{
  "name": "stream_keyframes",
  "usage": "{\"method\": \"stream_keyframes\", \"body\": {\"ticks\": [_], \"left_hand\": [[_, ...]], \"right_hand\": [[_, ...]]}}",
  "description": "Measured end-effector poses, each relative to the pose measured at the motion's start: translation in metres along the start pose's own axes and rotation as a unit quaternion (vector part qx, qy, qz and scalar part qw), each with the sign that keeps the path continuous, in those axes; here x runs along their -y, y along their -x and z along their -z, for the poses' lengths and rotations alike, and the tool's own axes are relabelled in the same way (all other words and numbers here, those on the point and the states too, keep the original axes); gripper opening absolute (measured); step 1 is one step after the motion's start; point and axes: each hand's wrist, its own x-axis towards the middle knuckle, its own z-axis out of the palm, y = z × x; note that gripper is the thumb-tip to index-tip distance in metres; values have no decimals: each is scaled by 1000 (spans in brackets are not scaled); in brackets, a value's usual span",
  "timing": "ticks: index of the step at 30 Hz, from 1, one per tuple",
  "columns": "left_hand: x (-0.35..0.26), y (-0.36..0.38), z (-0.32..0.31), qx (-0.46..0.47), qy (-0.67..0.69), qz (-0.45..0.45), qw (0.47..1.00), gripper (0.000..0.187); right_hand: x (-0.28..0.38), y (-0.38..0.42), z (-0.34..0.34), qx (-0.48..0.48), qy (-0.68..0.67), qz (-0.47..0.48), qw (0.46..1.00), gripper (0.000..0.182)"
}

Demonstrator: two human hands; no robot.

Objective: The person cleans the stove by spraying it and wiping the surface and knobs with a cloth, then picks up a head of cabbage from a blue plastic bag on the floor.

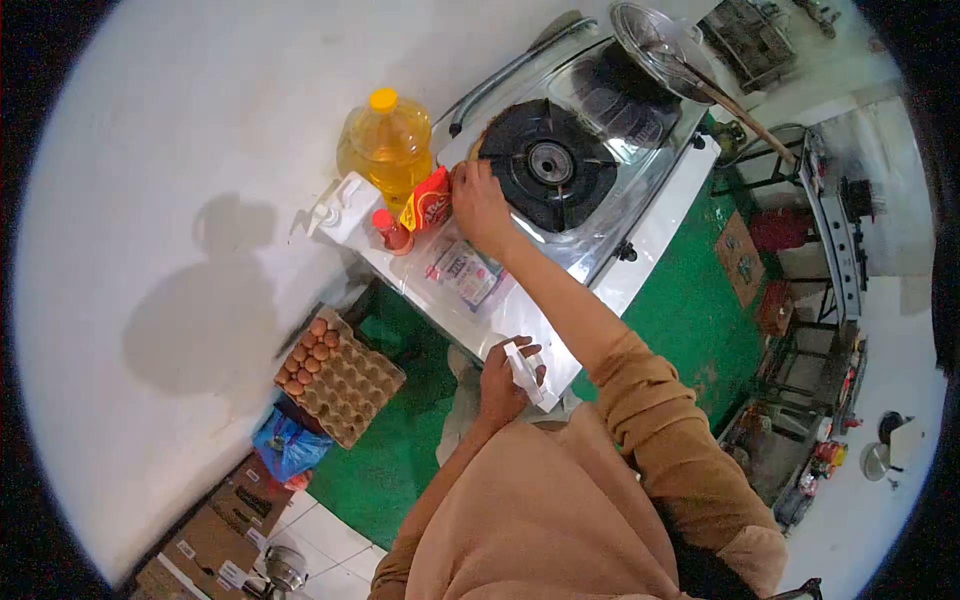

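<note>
Currently, the head view gives me two bare hands, located relative to the stove. Right hand: at the stove's left edge, fingers bent and close together, just beside the red packet; I cannot tell whether they grip anything. Left hand: on the person's side of the stove, holding a white object. Left of the stove stand the oil bottle, red-capped bottle and white jug; a printed packet lies nearer the person, beside the stove.
</note>
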Motion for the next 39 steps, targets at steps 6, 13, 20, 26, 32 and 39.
{"method": "stream_keyframes", "body": {"ticks": [6, 13, 20, 26, 32, 39], "left_hand": [[-5, 6, 8, -6, 45, 46, 998, 27], [2, -2, 26, -5, 94, 19, 995, 59], [-1, -9, 45, -3, 107, 33, 994, 70], [19, -5, 50, -50, -8, -39, 998, 46], [33, 1, 45, -20, 126, 70, 989, 52], [8, -8, 51, 5, 135, 76, 988, 75]], "right_hand": [[-20, 16, 0, -56, 8, 78, 995, 38], [-41, 104, 26, 19, 28, 97, 995, 37], [-69, 185, 60, 44, 5, 64, 997, 50], [-81, 217, 81, 67, -9, 43, 997, 55], [-71, 177, 68, 55, 53, 97, 992, 45], [-58, 147, 57, 39, 78, 107, 990, 42]]}}
